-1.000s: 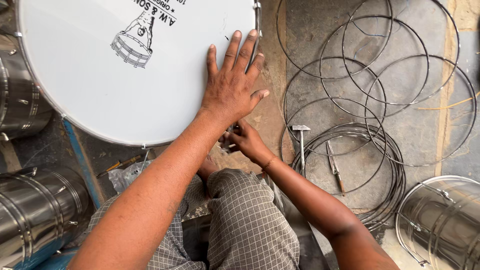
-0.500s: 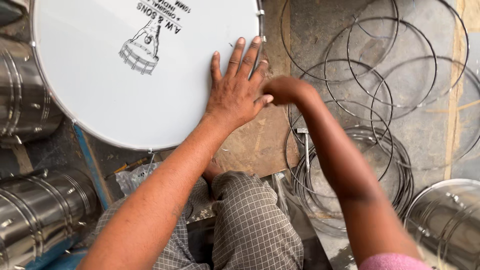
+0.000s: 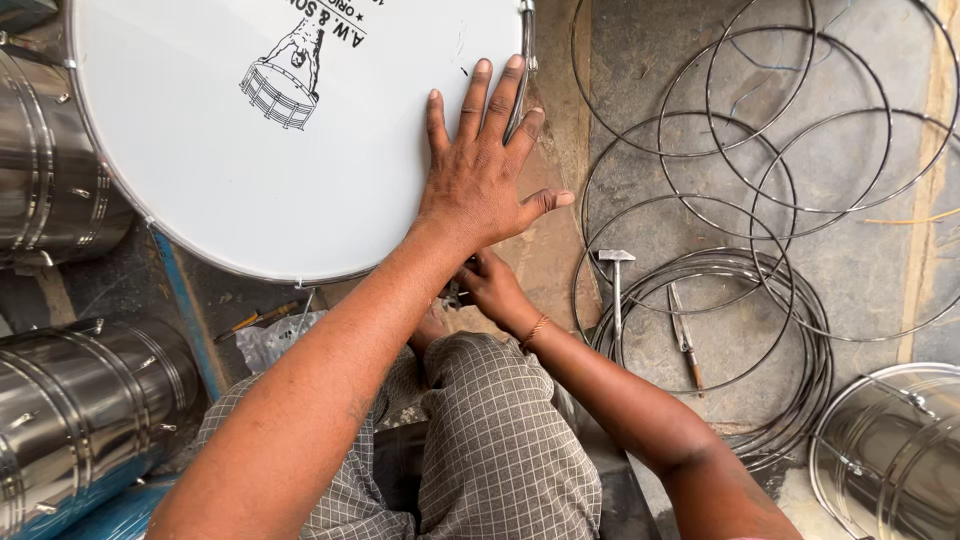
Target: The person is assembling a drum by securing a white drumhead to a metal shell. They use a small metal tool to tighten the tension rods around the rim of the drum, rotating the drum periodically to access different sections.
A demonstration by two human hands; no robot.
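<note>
White drumhead [image 3: 250, 150] of a large drum lies flat before a seated person, whose left hand [image 3: 480, 175] presses on its near right edge, fingers spread, while the right hand [image 3: 490, 285] below pinches something too small to identify beside scattered wire hoops [image 3: 700, 200].

A large round white drum [image 3: 250, 130] lies flat, its printed head facing up.

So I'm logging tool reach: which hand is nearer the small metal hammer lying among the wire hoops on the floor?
Right. The right hand sits low by the knee, just left of the hammer. The left hand lies flat on the white drumhead, farther up and away.
</note>
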